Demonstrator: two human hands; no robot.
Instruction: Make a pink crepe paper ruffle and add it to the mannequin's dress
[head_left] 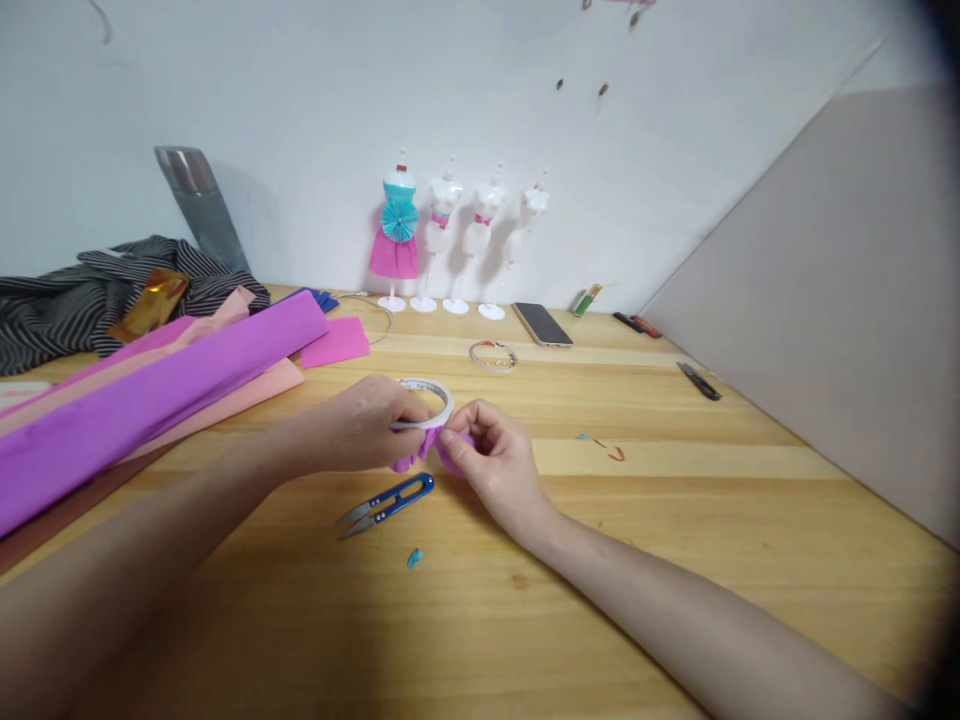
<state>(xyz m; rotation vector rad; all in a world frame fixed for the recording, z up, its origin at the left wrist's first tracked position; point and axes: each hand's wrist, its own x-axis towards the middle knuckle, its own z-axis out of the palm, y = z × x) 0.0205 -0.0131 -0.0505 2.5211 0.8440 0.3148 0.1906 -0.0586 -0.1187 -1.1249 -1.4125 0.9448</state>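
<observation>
Paper (405,464), purple and crumpled, sits just beyond the blue snips (381,513), against the tape roll (449,400) our left hand (375,420) grasps; our right hand (495,460) pinches that paper. We seem to be gathering folds along the roll's rim; the next move probably calls for steadying the roll while pressing another pleat.

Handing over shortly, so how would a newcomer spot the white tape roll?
Over the wooden tabletop, find the left hand near mid-view. It holds the white tape roll, purple material showing below. Unlike the thin hoop lying farther back, this ring has print inside.
</observation>
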